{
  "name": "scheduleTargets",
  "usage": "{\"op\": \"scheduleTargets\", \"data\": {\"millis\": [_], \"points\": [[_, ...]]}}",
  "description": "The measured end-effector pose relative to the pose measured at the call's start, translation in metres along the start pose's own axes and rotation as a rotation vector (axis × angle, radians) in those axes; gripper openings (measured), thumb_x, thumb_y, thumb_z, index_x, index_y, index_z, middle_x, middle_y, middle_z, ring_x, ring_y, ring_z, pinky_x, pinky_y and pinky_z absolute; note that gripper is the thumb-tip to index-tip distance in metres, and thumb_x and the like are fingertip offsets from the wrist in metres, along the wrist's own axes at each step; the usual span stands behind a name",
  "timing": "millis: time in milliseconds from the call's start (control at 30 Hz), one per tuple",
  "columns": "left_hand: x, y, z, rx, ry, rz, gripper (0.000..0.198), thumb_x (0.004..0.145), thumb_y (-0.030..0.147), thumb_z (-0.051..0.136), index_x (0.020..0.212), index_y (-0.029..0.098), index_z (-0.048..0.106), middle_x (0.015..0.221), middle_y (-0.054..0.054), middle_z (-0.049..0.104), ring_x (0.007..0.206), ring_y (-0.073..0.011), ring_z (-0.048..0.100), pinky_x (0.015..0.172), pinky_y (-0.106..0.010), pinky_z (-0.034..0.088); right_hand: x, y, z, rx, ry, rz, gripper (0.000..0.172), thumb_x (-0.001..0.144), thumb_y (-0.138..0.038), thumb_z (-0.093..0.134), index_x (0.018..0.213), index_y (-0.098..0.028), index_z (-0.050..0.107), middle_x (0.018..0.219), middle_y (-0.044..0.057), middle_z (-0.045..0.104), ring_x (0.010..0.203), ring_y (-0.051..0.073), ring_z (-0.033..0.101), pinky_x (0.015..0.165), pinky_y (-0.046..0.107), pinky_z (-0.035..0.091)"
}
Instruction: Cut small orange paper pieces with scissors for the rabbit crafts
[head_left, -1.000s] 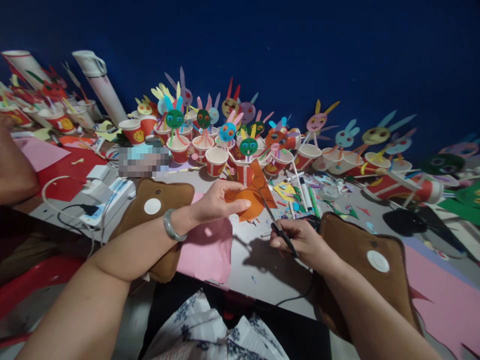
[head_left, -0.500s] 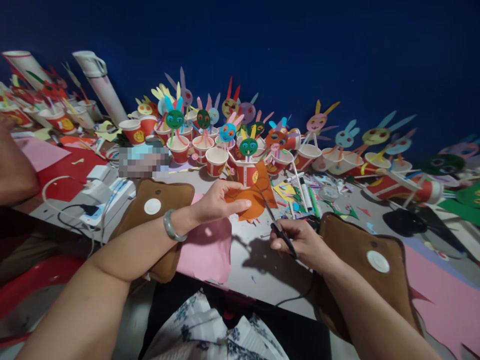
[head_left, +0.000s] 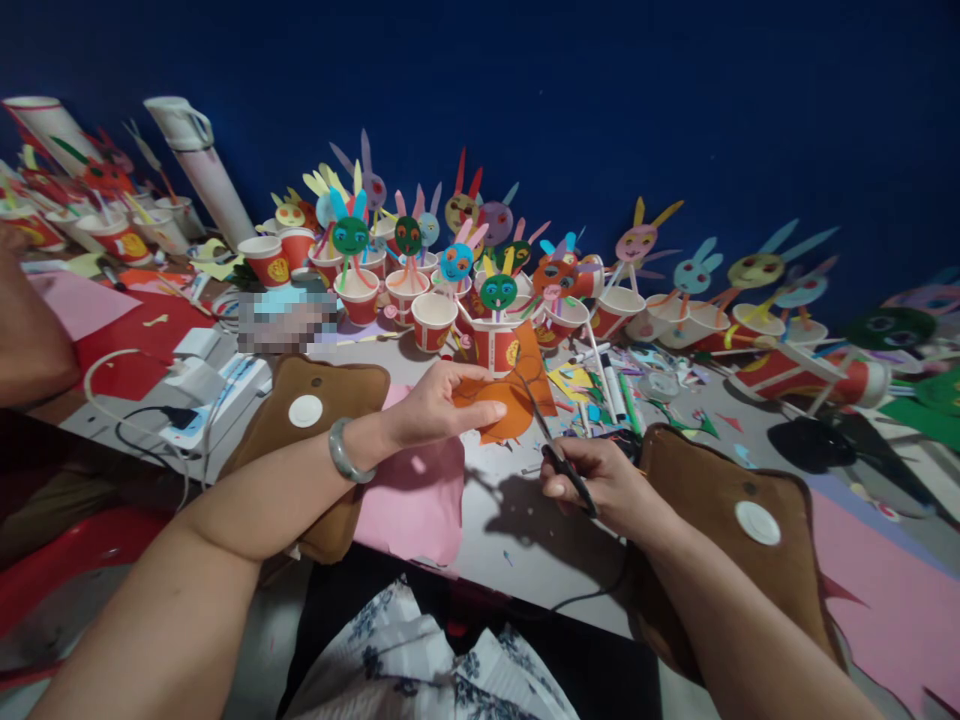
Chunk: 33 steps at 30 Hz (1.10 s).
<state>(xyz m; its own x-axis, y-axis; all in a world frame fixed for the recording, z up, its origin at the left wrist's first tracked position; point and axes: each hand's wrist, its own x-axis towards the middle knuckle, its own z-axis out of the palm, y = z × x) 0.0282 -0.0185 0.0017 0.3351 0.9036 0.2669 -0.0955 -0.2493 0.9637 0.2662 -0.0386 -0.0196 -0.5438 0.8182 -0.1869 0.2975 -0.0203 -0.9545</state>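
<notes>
My left hand (head_left: 435,405) pinches the orange paper (head_left: 514,412); my right hand (head_left: 600,485) grips the scissors (head_left: 553,453).
I hold both forearms stretched forward, the left thumb lying on top of the paper, the right fingers closed around the black handles, the blades at the paper's right part. The paper is between my hands, above the table (head_left: 487,540); just behind it, a paper cup (head_left: 491,348) limits the space. Brown cushions (head_left: 712,590) lie under both forearms, and scraps (head_left: 660,385) spread beyond my right hand.
</notes>
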Motion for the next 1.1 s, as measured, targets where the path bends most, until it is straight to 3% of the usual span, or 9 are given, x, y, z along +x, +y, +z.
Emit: {"op": "scheduleTargets", "data": {"millis": [500,1100], "points": [[-0.0006,-0.0010,-0.0018,-0.017,-0.001,-0.028,0.016,0.070,0.025,0.071,0.075,0.011,0.066,0.066,-0.001,0.063,0.059,-0.0088,0.056,0.057,-0.019,0.047,-0.0012,-0.0013,-0.0007,-0.032,0.009,0.013,0.042,0.066,-0.052,0.078,0.062,-0.014,0.059,0.048,-0.002,0.054,0.045,0.009,0.047,0.043,0.021,0.033],[-0.0010,-0.0059,-0.0037,-0.047,-0.013,-0.036,0.026,0.072,0.029,0.072,0.090,0.011,0.070,0.068,-0.002,0.065,0.060,-0.0086,0.057,0.059,-0.019,0.049,-0.0012,-0.0025,0.0006,-0.013,0.020,0.035,0.044,0.065,-0.055,0.078,0.060,-0.015,0.057,0.048,-0.002,0.054,0.044,0.010,0.047,0.043,0.022,0.033]]}}
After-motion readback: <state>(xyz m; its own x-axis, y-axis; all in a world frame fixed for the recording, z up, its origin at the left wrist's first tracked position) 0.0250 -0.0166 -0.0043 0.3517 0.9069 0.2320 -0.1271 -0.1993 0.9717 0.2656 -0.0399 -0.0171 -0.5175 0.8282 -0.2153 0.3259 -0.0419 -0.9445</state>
